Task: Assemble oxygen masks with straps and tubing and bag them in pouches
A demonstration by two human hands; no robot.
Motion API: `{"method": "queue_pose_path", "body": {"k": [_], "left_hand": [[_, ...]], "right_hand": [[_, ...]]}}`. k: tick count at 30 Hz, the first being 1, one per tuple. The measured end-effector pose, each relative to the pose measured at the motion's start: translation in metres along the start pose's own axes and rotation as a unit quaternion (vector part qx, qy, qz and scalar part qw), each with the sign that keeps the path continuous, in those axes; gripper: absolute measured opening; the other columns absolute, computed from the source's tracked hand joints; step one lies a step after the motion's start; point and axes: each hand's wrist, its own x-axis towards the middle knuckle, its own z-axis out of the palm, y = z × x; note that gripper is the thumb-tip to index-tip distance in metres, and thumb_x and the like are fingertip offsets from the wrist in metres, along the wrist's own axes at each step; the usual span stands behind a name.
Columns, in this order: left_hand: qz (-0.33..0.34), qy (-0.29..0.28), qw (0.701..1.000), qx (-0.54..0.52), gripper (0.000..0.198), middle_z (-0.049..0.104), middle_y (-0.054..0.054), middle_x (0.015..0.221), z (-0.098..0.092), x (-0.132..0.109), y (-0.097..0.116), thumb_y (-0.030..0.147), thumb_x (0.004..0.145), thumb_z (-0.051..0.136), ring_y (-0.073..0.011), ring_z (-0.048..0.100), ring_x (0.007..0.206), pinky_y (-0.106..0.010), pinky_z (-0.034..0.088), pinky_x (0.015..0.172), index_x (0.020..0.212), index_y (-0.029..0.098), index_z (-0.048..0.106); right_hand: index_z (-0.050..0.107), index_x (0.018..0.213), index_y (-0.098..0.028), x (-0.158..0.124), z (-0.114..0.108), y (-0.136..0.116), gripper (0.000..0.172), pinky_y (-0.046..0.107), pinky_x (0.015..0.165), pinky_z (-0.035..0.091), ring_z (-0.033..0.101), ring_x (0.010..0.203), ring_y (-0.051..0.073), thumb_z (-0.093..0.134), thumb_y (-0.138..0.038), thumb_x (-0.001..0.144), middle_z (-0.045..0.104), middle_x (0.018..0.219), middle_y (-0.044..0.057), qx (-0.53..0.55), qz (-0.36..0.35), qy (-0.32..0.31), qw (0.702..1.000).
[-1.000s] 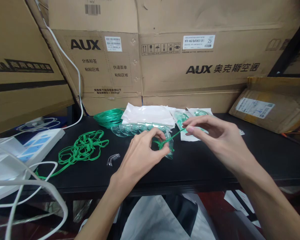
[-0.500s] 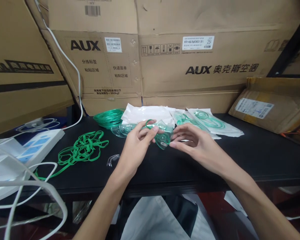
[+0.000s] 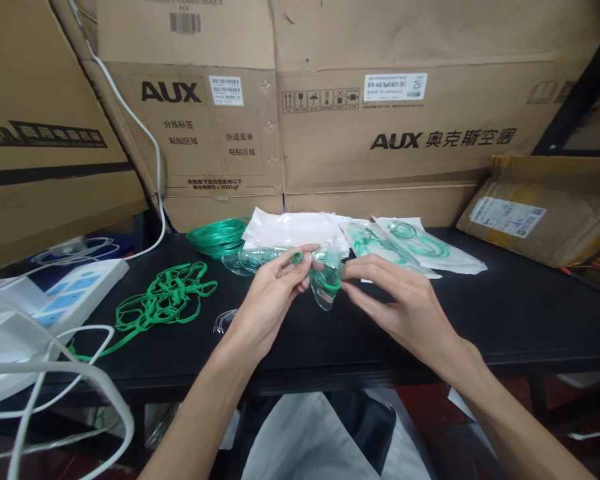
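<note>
From the head camera, both hands meet above the middle of the black table (image 3: 505, 313), holding one clear green-tinted mask (image 3: 327, 283) between them, lifted just off the tabletop. The left hand (image 3: 270, 303) has its fingers curled in, thumb and forefinger pinched on the mask's left edge where a small green ring (image 3: 298, 257) of strap shows at the fingertips. The right hand (image 3: 405, 307) is partly closed, thumb and first fingers gripping the mask's right side, the other fingers loosely bent. A green elastic band runs across the mask's front. Just behind the hands lies a row of more clear masks (image 3: 253, 259) nested together, touching a white plastic packet (image 3: 295, 230). Left of these sits a coil of green tubing (image 3: 215, 237), and nearer the table's front left a loose heap of green elastic straps (image 3: 163, 300). To the right, two sealed packets with green tubing (image 3: 415, 243) lie side by side. Large cardboard boxes (image 3: 330, 133) stand behind the table
</note>
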Motion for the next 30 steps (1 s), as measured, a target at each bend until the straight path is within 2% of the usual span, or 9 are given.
{"method": "queue_pose_path", "body": {"k": [7,14,22,25,27,30], "left_hand": [[0.013,-0.021,1.0,-0.001,0.031,0.058,0.0,0.088,-0.002,0.001,-0.002,0.034,0.085,0.081,-0.0067,0.044,0.072,-0.017,0.041,0.07,0.11,0.017,0.079],[0.022,-0.028,0.999,0.003,0.029,0.06,-0.001,0.091,-0.002,0.002,-0.003,0.035,0.088,0.078,-0.0071,0.045,0.074,-0.017,0.041,0.07,0.111,0.018,0.079],[0.023,-0.042,0.999,0.018,0.028,0.07,-0.005,0.102,-0.002,0.002,-0.003,0.029,0.089,0.075,-0.0113,0.054,0.079,-0.022,0.044,0.075,0.114,0.018,0.078],[0.027,-0.043,0.998,0.021,0.03,0.07,-0.006,0.104,-0.002,0.002,-0.003,0.027,0.086,0.076,-0.0128,0.056,0.08,-0.024,0.045,0.076,0.115,0.017,0.077],[0.031,-0.046,0.998,0.021,0.03,0.07,-0.005,0.103,-0.002,0.001,-0.003,0.028,0.086,0.076,-0.0127,0.056,0.079,-0.024,0.045,0.077,0.114,0.018,0.077],[0.032,-0.055,0.998,0.018,0.025,0.069,-0.004,0.103,-0.001,0.0,-0.003,0.027,0.085,0.078,-0.0117,0.053,0.08,-0.023,0.043,0.077,0.109,0.019,0.078]], "right_hand": [[0.062,0.102,-0.024,0.004,0.003,-0.003,0.017,0.035,0.084,0.053,0.066,0.094,0.02,0.061,-0.008,0.096,0.069,0.1,0.005,0.014,-0.009,0.025,1.0],[0.061,0.115,-0.025,-0.002,0.007,-0.001,0.029,0.032,0.086,0.055,0.068,0.095,0.018,0.061,-0.005,0.094,0.07,0.106,0.006,-0.058,-0.069,0.05,0.995],[0.062,0.114,-0.026,-0.008,0.013,0.002,0.024,0.035,0.083,0.056,0.068,0.091,0.019,0.058,-0.01,0.097,0.07,0.11,0.008,-0.113,-0.072,0.0,0.991],[0.063,0.111,-0.027,-0.006,0.015,-0.003,0.021,0.036,0.083,0.056,0.068,0.092,0.02,0.059,-0.011,0.097,0.07,0.106,0.007,-0.034,-0.049,0.023,0.998],[0.064,0.104,-0.026,-0.002,0.016,-0.007,0.015,0.036,0.083,0.056,0.067,0.092,0.021,0.063,-0.013,0.096,0.068,0.1,0.005,0.065,0.006,0.068,0.996],[0.065,0.093,-0.025,0.003,0.015,-0.01,0.005,0.034,0.079,0.058,0.066,0.086,0.019,0.068,-0.02,0.094,0.065,0.093,0.003,0.228,0.133,0.129,0.956]]}}
